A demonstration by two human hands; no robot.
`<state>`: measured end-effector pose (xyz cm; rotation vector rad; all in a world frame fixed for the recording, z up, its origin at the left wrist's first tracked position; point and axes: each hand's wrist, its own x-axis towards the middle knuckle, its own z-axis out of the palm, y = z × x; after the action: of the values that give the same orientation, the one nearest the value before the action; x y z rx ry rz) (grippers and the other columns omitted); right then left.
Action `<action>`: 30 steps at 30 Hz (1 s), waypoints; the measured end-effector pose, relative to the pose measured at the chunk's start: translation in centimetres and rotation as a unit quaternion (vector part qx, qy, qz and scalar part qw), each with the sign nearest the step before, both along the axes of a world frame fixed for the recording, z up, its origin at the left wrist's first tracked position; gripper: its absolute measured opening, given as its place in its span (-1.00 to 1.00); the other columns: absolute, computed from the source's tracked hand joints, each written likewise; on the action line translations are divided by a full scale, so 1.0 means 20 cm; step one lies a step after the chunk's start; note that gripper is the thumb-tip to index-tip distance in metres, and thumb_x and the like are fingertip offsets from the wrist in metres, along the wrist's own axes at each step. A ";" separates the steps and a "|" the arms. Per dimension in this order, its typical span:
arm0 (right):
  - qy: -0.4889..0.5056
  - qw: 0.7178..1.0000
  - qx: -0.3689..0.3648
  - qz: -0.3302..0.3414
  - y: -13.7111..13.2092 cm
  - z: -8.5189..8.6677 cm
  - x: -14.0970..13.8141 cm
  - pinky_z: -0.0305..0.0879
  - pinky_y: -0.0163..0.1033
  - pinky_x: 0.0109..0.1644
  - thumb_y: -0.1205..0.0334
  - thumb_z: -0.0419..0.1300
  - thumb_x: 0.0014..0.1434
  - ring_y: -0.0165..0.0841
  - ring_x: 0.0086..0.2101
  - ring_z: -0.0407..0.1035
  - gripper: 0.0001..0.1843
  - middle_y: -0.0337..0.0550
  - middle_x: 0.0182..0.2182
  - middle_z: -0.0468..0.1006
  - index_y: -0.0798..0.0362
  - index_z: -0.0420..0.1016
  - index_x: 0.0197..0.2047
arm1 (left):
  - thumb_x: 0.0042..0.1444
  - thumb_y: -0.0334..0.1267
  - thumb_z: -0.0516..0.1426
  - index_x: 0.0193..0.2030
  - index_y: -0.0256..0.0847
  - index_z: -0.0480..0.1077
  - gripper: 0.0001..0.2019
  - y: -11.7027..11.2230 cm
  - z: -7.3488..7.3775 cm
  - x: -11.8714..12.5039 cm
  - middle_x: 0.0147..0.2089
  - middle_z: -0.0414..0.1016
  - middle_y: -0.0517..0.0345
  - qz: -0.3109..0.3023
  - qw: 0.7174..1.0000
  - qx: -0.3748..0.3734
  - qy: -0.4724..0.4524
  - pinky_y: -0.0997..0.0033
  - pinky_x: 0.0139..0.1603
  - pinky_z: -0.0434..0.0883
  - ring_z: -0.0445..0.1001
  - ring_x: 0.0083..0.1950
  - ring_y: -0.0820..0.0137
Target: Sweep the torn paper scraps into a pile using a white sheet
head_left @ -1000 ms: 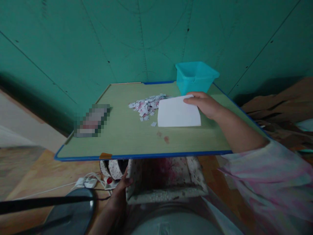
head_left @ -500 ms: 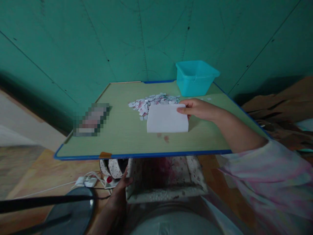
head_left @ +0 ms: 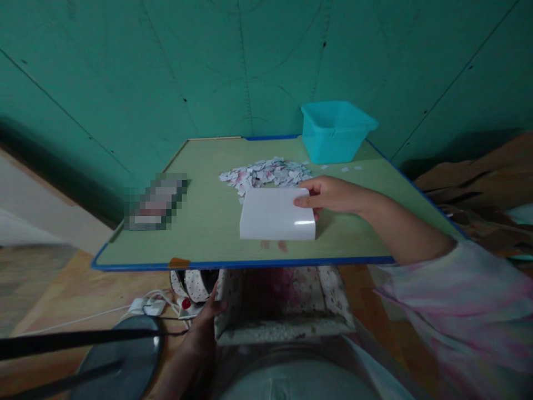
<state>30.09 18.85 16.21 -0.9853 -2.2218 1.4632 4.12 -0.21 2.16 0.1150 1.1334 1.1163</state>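
Observation:
My right hand pinches the right edge of a white card that lies low over the green table, just in front of a heap of small paper scraps. The card's near edge curls and shines. My left hand is below the table's front edge, gripping the left side of a patterned box that sits under the edge. A turquoise plastic tub stands at the table's far right corner.
A few loose scraps lie near the tub. A blurred object rests at the table's left. On the floor are a power strip with cables and a dark round base. Brown cardboard lies at the right.
My right hand has drawn the white card leftward and toward me, from beside the tub to the table's front middle. The left hand and the box have stayed put.

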 end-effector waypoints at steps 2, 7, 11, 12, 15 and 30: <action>-0.013 1.000 -0.005 0.020 -0.01 0.00 -0.01 0.08 -0.42 -0.56 0.04 0.12 -0.03 -0.56 -0.60 0.23 -0.71 -0.32 -0.61 0.35 0.14 0.31 -0.43 | -0.24 -0.40 0.14 0.15 -0.05 0.13 -0.29 0.00 0.02 0.02 -0.21 0.57 0.13 0.010 1.000 0.008 0.004 0.22 -0.17 0.37 0.45 -0.12 0.11; -0.029 0.998 -0.009 0.049 -0.04 0.00 -0.04 0.06 -0.43 -0.59 0.02 0.12 -0.03 -0.56 -0.62 0.24 -0.69 -0.29 -0.63 0.37 0.15 0.31 -0.45 | -0.24 -0.40 0.15 0.13 -0.07 0.16 -0.32 0.00 0.06 0.03 -0.28 0.58 0.13 -0.013 1.000 0.010 -0.004 0.20 -0.13 0.36 0.46 -0.13 0.13; -0.039 0.997 -0.020 0.058 -0.04 -0.01 -0.04 0.07 -0.44 -0.59 0.01 0.12 -0.04 -0.56 -0.63 0.24 -0.68 -0.29 -0.64 0.38 0.15 0.31 -0.44 | -0.20 -0.39 0.13 0.12 -0.10 0.16 -0.36 0.00 0.05 0.03 -0.24 0.57 0.13 -0.018 1.000 0.015 -0.003 0.22 -0.14 0.36 0.47 -0.15 0.16; -0.040 0.997 -0.024 0.058 -0.04 -0.01 -0.04 0.08 -0.44 -0.59 0.01 0.12 -0.04 -0.56 -0.63 0.24 -0.68 -0.29 -0.64 0.38 0.15 0.31 -0.43 | -0.21 -0.39 0.13 0.12 -0.09 0.17 -0.36 0.00 0.05 0.03 -0.24 0.56 0.13 -0.011 1.000 0.026 -0.007 0.23 -0.15 0.36 0.47 -0.15 0.16; -0.038 0.997 -0.036 0.063 -0.05 -0.01 -0.05 0.10 -0.44 -0.59 0.01 0.13 -0.05 -0.56 -0.62 0.25 -0.68 -0.28 -0.61 0.39 0.14 0.32 -0.42 | -0.23 -0.43 0.13 0.12 -0.08 0.16 -0.33 0.00 0.05 0.04 -0.26 0.57 0.15 0.005 0.999 0.034 -0.013 0.26 -0.18 0.37 0.46 -0.14 0.17; 0.065 0.995 -0.001 -0.071 -0.01 0.00 -0.04 0.13 -0.41 -0.53 0.01 0.14 -0.05 -0.55 -0.58 0.24 -0.68 -0.27 -0.55 0.39 0.13 0.33 -0.38 | -0.18 -0.42 0.11 0.16 0.01 0.10 -0.32 0.00 0.03 0.03 -0.22 0.57 0.18 0.007 0.999 0.018 -0.044 0.30 -0.16 0.36 0.47 -0.14 0.20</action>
<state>29.39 18.63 16.14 -0.9973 -2.0175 1.4239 4.63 -0.26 2.66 0.0846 1.0368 1.1448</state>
